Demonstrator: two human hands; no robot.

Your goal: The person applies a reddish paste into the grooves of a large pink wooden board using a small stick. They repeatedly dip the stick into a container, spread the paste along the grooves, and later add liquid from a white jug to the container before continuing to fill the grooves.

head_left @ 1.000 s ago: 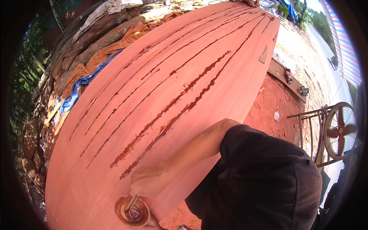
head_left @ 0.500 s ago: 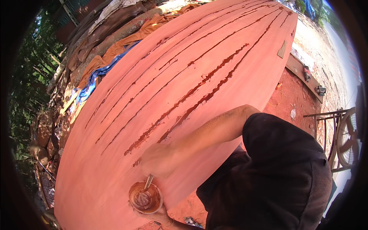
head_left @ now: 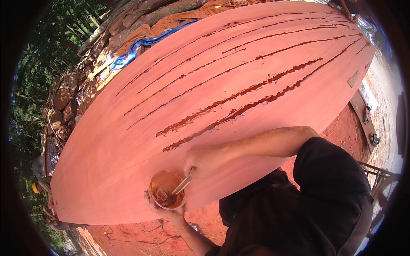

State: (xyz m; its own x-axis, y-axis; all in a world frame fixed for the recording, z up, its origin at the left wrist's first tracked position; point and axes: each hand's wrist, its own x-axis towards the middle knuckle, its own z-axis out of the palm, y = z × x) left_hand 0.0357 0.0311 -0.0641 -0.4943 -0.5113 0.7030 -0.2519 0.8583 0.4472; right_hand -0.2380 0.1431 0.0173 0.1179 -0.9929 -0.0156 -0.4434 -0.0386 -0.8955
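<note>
My left hand is wrapped round the underside of a round tub of reddish-brown paste, tilted so its inside shows. In my closed right hand is a narrow flat spatula, its lower end dipped in the paste. Both hands are over the near side of a long, reddish wooden hull-like surface, broad in the middle and tapering to the far right. Lengthwise dark red-brown lines of paste run along it; the two nearest are the thickest and ragged.
A person in a yellow cap is by the left end; another person's arm reaches the far right tip. Logs and brown and blue tarps lie behind. A plank with tools and a metal frame are at right.
My right hand has drawn back from the nearest paste line, and the spatula now leans the other way, deeper in the tub. The view has swung left, bringing the person in the cap into sight.
</note>
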